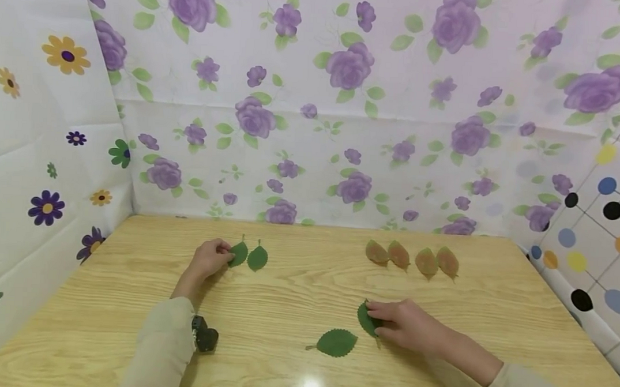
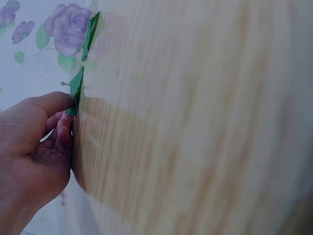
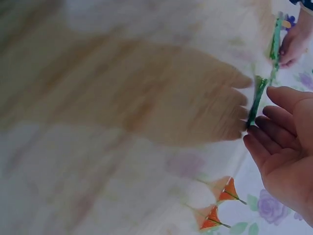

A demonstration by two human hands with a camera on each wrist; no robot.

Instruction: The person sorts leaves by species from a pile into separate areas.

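Observation:
At the table's back left, my left hand (image 1: 210,259) pinches the edge of a green leaf (image 1: 239,254) between thumb and curled fingers. Another green leaf (image 1: 257,258) lies just to its right, stem pointing away. My right hand (image 1: 408,325) is at the front right, its fingertips resting on a third toothed green leaf (image 1: 366,318) and partly covering it. In the right wrist view the fingers (image 3: 274,129) look nearly straight, touching that leaf (image 3: 257,100). Beside it on the left lies one more green leaf (image 1: 337,342), its stem to the left.
Several reddish-green leaves (image 1: 398,255) lie in a row at the back right of the wooden table (image 1: 295,297). Floral cloth (image 1: 301,158) hangs behind the table, with patterned sheets on both sides. A small black device (image 1: 206,336) is strapped to the left wrist.

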